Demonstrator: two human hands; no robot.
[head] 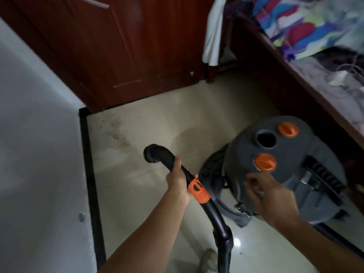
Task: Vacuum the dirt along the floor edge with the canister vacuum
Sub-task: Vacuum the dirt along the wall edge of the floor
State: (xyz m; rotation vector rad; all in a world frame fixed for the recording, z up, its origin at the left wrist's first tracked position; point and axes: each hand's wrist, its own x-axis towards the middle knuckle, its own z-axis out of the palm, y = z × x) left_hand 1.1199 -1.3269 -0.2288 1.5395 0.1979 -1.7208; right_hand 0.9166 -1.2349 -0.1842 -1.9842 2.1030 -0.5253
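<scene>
left hand [178, 182] grips wand [163, 154], pointing up-left | right hand [273, 198] above canister [285, 154] (blurred, grip unclear)

Left hand [178, 184] grips black curved plastic wand [167, 157] w/ round brush tip. Right hand [269, 196] (blurred) hovers over grey drum-shaped canister vacuum [291, 154]. Dirt specks [118, 134] on beige tile floor [177, 119] by black skirting [88, 164].

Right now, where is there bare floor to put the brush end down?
The widest bare tile lies between the black baseboard, the wooden doors and the canister vacuum; dirt speckles its baseboard side. It is crowded on the right, where the canister sits close to the bed frame.
</scene>
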